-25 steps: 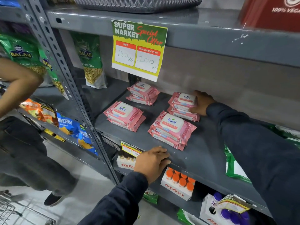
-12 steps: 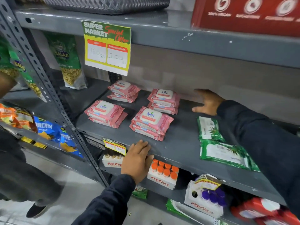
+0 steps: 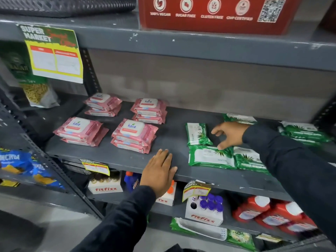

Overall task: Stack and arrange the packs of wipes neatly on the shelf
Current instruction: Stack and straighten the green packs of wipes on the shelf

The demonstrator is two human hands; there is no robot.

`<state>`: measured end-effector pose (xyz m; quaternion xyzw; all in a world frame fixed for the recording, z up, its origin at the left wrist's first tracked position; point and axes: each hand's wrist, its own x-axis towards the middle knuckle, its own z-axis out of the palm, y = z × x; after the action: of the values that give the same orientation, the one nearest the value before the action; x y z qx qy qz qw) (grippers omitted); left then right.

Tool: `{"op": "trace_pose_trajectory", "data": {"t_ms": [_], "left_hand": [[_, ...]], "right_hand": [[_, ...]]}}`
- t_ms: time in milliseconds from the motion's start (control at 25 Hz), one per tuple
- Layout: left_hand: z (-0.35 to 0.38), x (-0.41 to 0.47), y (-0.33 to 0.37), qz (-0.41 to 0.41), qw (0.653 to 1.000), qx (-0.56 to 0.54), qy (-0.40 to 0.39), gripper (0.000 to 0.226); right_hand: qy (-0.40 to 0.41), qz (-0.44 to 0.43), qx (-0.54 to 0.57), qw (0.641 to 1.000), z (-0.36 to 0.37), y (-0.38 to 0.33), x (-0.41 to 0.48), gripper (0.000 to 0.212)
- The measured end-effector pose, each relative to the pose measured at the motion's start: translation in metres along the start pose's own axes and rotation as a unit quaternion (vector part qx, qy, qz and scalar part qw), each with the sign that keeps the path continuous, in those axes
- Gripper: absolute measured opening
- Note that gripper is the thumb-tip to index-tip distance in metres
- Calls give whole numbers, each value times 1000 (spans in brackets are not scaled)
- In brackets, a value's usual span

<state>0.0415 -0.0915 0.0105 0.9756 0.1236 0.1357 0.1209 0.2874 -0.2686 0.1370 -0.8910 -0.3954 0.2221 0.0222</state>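
Reaching with spread fingers, right hand [image 3: 229, 134] hovers over green wipes packs [image 3: 211, 156] near shelf [image 3: 209, 176] front edge — square them (pink stacks [image 3: 133, 135] look tidy); left hand [image 3: 158, 173] rests flat, empty.

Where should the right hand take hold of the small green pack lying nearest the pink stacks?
Probably across its long edges, from above. The green pack lies flat on the shelf, long axis front to back, its left side bare. The right hand hovers open at its right edge, so thumb on that edge and fingers over the far one would pinch it. Another green pack sits close in front.
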Motion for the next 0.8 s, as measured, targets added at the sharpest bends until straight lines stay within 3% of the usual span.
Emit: {"op": "trace_pose_trajectory", "data": {"t_ms": [120,280,640,800], "left_hand": [[12,3,2,-17,996,76,-37,65],[14,2,1,-21,995,92,-32,72],[12,3,10,-46,995,87,-13,72],[13,5,17,-56,994,89,-8,71]], "right_hand": [[1,-6,14,1000,16,12,-17,73],[62,20,9,998,31,42,-40,71],[53,113,25,992,55,118,-93,99],[76,104,34,991,71,132,-104,108]]}}
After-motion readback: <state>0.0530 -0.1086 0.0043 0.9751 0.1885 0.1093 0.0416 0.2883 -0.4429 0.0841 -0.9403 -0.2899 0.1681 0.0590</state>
